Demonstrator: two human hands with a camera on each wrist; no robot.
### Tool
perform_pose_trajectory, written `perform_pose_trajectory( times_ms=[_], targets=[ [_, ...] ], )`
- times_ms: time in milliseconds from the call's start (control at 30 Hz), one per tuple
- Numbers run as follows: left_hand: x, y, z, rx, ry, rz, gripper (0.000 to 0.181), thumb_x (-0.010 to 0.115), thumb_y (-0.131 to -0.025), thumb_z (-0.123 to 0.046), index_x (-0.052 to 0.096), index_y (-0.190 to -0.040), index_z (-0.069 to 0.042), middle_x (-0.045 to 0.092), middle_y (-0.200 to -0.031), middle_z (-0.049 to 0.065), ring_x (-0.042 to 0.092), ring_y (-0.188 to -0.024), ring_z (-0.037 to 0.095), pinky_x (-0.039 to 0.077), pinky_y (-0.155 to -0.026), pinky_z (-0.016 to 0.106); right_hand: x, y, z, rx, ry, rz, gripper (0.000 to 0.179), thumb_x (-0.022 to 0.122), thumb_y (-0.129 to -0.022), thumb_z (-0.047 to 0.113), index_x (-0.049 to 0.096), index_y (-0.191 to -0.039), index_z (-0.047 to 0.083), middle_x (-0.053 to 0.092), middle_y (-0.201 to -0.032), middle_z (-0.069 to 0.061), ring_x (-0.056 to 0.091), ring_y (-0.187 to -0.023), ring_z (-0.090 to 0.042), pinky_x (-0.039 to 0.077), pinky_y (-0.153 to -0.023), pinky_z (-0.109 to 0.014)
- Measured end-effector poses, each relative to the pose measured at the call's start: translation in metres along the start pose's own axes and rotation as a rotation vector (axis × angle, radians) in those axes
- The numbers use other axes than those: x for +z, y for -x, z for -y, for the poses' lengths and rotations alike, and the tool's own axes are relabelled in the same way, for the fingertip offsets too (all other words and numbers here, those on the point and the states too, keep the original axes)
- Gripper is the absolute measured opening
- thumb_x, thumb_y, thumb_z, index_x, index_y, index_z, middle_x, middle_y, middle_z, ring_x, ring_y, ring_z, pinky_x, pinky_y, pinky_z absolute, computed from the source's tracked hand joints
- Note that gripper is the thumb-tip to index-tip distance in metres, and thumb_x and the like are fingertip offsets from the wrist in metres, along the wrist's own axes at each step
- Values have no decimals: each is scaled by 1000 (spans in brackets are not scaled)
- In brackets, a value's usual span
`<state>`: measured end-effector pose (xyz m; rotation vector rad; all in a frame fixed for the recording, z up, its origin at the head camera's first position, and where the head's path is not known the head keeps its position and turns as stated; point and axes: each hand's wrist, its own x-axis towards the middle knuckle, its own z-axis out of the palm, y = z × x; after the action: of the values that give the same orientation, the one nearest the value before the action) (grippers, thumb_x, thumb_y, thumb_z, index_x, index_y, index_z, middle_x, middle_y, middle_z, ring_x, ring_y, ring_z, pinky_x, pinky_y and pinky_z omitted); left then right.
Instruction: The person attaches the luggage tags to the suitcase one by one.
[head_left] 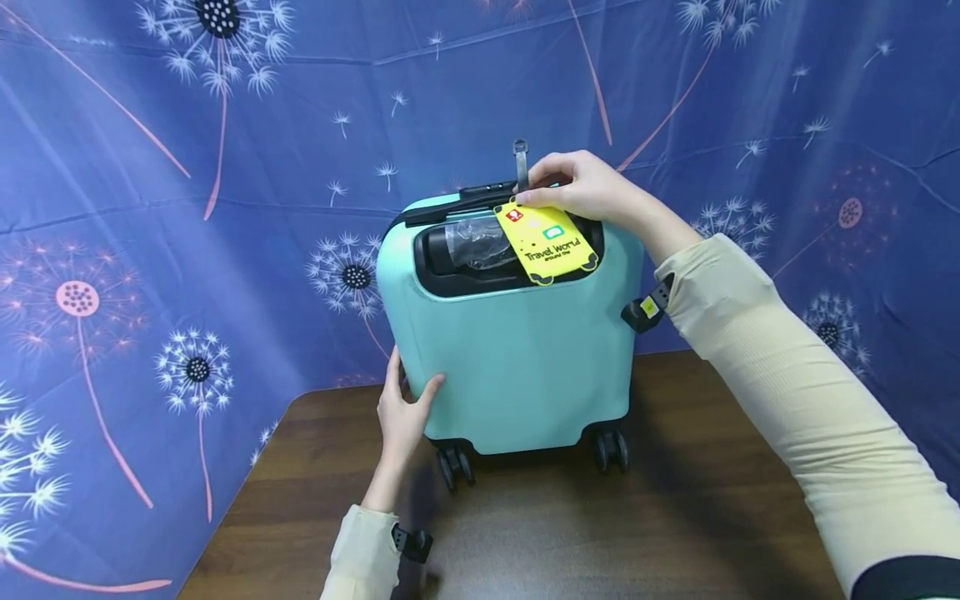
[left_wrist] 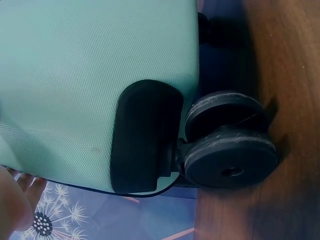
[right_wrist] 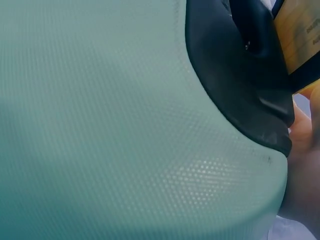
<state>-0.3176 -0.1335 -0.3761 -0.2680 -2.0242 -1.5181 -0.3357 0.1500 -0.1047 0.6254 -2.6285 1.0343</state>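
Observation:
A mint-green suitcase (head_left: 517, 358) stands upright on its wheels, with a black recess and handle at its top. My left hand (head_left: 401, 414) holds its lower left edge, thumb on the front and fingers round the side. Close by, a black double wheel (left_wrist: 230, 145) shows in the left wrist view. At the top right, my right hand (head_left: 581, 187) pinches a yellow luggage tag (head_left: 551, 242) lettered "Travel World" near its strap end. The tag's grey strap (head_left: 521, 162) sticks up with a buckle at its tip. In the right wrist view, the suitcase shell (right_wrist: 100, 125) hides most of that hand.
The suitcase stands on a brown wooden table (head_left: 525, 525). Behind it hangs a blue cloth (head_left: 465, 92) printed with dandelions. Clear plastic wrap (head_left: 480, 242) covers part of the handle in the recess.

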Motion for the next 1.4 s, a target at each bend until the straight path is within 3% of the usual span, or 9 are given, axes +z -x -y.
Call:
perform_pose_trajectory(
  times_ms=[67, 300, 467, 733, 967, 1400],
  targets=[
    [-1, 3, -1, 0, 3, 1, 81, 74, -80, -39, 27, -146, -36, 42, -145, -3, 47, -129, 18, 44, -100, 39, 1, 3, 1, -2, -12, 7, 35, 63, -89, 36, 59, -113, 11, 52, -102, -1, 50, -83, -14, 41, -75, -24],
    [-10, 18, -47, -21, -18, 21, 79, 72, -83, -24, 28, -148, -15, 44, -144, 12, 49, -127, 28, 44, -99, 44, -1, 11, 5, 14, -32, 23, 36, 62, -89, 37, 60, -114, 12, 52, -104, 0, 51, -83, -14, 43, -75, -23],
    [-11, 18, -49, 4, -18, 26, 79, 72, -83, -22, 28, -148, -12, 46, -141, 15, 50, -125, 30, 44, -98, 45, -5, 14, 8, 20, -76, 38, 33, 64, -88, 36, 60, -110, 12, 59, -97, 2, 56, -80, -12, 45, -73, -23],
    [-12, 17, -47, 3, -9, 31, 79, 73, -83, -22, 29, -147, -11, 48, -139, 16, 50, -125, 29, 45, -98, 44, -8, 11, 15, 31, -141, 77, 29, 70, -84, 30, 61, -103, 10, 64, -92, 1, 58, -86, -16, 42, -83, -29],
    [-12, 19, -45, 12, -6, 12, 78, 74, -81, -20, 32, -146, -8, 52, -135, 18, 53, -121, 31, 45, -97, 46, -9, 7, 15, 13, -186, 76, 21, 73, -82, 22, 57, -81, 9, 64, -82, 2, 59, -81, -17, 43, -79, -30],
    [-11, 23, -45, 34, -10, 1, 77, 73, -82, -15, 32, -146, -8, 52, -135, 18, 54, -120, 30, 47, -95, 44, -2, 4, 7, -114, -45, -32, 26, 63, -89, 34, 60, -86, 9, 54, -80, 1, 46, -71, -16, 35, -69, -27]
  ],
)
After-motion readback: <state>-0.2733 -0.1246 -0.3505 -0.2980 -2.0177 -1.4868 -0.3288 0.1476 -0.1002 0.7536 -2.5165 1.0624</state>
